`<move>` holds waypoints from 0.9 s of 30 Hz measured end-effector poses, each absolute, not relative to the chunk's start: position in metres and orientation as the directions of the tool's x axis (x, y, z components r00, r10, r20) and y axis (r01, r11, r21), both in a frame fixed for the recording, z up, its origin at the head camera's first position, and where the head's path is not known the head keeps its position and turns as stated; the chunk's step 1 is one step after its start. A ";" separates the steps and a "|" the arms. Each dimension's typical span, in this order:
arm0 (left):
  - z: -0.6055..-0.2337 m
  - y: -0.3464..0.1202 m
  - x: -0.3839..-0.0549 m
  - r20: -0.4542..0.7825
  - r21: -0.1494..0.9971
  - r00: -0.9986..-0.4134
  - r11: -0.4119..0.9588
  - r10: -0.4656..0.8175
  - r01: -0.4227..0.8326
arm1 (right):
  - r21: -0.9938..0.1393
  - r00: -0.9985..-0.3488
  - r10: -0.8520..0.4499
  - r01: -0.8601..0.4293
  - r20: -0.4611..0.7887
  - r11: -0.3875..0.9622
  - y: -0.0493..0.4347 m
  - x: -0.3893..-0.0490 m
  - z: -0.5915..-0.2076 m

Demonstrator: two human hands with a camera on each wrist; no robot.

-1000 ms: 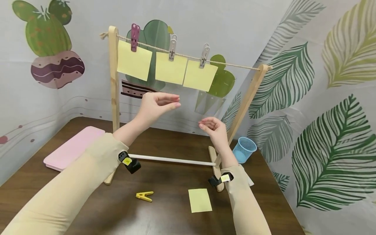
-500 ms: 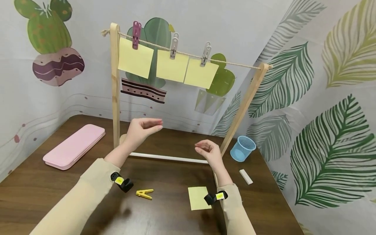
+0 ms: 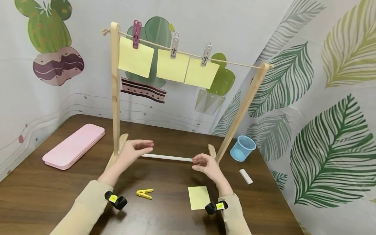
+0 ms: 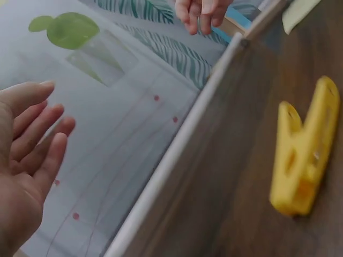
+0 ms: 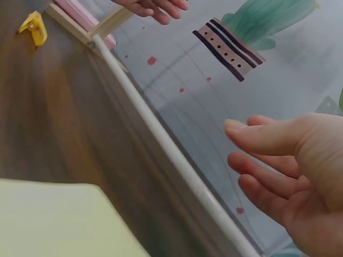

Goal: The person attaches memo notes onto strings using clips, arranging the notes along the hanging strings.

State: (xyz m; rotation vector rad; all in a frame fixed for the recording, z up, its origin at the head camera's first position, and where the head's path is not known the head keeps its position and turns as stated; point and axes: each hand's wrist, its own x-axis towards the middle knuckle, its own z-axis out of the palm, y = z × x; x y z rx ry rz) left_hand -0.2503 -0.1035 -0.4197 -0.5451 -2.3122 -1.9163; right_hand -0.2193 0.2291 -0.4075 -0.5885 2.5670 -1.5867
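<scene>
My left hand hovers near the left end of the white rod, its fingers loosely bent with nothing between them. On the other side my right hand, also holding nothing, hovers by the rod's right part. Below them on the table lie a yellow clothespin and a loose yellow paper sheet. Above, three yellow sheets hang from a rope: one by a purple clothespin, two by grey clothespins. The left wrist view shows the yellow clothespin close up.
A wooden frame holds the rope between its left post and right post, with a white rod low across it. A pink case lies at left. A blue mesh cup and a white block are at right.
Both hands have come down from below the hanging sheets to about the height of the white rod, the left also moving leftward. The hanging sheets, loose sheet and yellow clothespin stay put.
</scene>
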 end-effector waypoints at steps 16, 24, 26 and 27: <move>-0.453 -0.116 -0.242 0.200 0.829 -0.820 0.353 0.537 0.433 | -0.777 -0.890 -0.447 -0.342 0.087 0.529 0.252 -0.223 -0.451; -0.457 -0.114 -0.240 0.110 0.806 -0.704 0.351 0.702 0.476 | -0.739 -0.841 -0.541 -0.366 0.003 0.565 0.255 -0.221 -0.452; -0.457 -0.112 -0.237 0.074 0.812 -0.678 0.351 0.731 0.467 | -0.729 -0.829 -0.558 -0.369 -0.021 0.576 0.255 -0.220 -0.452; -0.457 -0.112 -0.236 0.057 0.814 -0.666 0.351 0.744 0.462 | -0.723 -0.824 -0.565 -0.373 -0.029 0.582 0.254 -0.219 -0.452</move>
